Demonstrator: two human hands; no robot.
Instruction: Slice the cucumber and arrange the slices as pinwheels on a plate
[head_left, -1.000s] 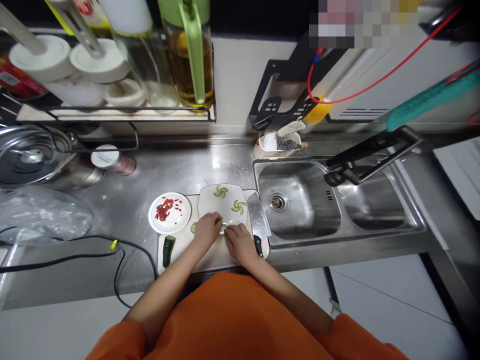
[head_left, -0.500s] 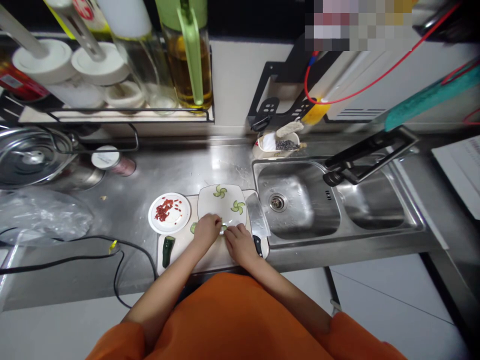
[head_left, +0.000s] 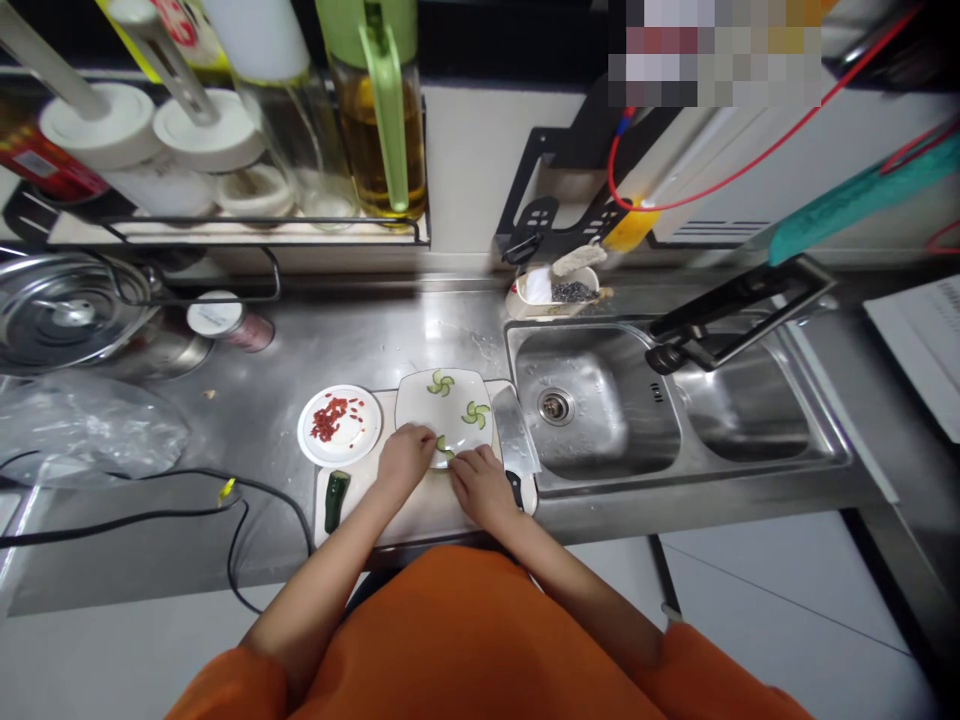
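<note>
A white square plate [head_left: 420,405] lies on a light cutting board [head_left: 435,515]. Two green pinwheels of cucumber slices [head_left: 475,414] sit on its far and right parts. Cucumber slices [head_left: 441,444] also lie near its front edge, between my hands. My left hand [head_left: 405,460] is over the plate's front left, thumb and fingers pinched beside those slices; anything in the pinch is hidden. My right hand [head_left: 484,487] rests at the plate's front right edge, fingers bent together, fingertips by the slices; what they hold, if anything, cannot be made out.
A round white plate [head_left: 360,442] of red bits and a cucumber piece [head_left: 337,500] are at left. Right of the plate lies a cleaver [head_left: 516,430], beside the sink [head_left: 600,400]. A black cable [head_left: 277,490] crosses the counter. Bottles and jars stand on the rack [head_left: 300,232].
My left hand has drawn back slightly to the left, uncovering cucumber slices at the plate's front. My right hand has barely moved. The view has shifted a little.
</note>
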